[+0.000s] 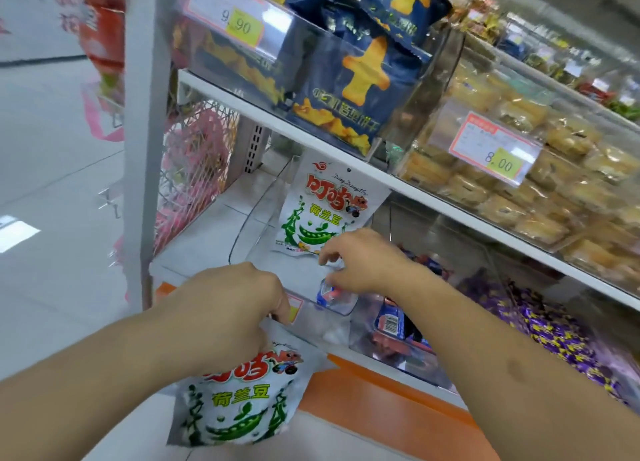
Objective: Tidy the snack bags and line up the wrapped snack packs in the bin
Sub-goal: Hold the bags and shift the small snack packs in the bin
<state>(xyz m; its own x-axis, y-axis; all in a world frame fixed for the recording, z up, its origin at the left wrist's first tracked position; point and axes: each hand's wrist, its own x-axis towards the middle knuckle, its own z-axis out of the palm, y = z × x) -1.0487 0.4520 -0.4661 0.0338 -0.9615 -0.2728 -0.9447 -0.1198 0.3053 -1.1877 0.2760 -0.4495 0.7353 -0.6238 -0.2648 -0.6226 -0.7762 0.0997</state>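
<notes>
My left hand (228, 308) grips the top of a white pea-snack bag (239, 401) with green peas printed on it, held in front of the lower shelf. A second, matching white bag (329, 204) stands upright inside the clear plastic bin (249, 218) on that shelf. My right hand (360, 263) reaches into the bin just below that bag, its fingers pinched around a small blue and red wrapped snack pack (330, 294). More blue and red wrapped packs (391, 322) lie in the neighbouring clear bin to the right.
Dark blue biscuit bags (353, 90) fill the bin on the shelf above, behind a 9.90 price tag (239, 21). Wrapped yellow cakes (519, 170) sit right of them. Purple wrapped sweets (554, 332) fill a lower-right bin. A white upright post (142, 149) and pink mesh items (194, 156) stand left.
</notes>
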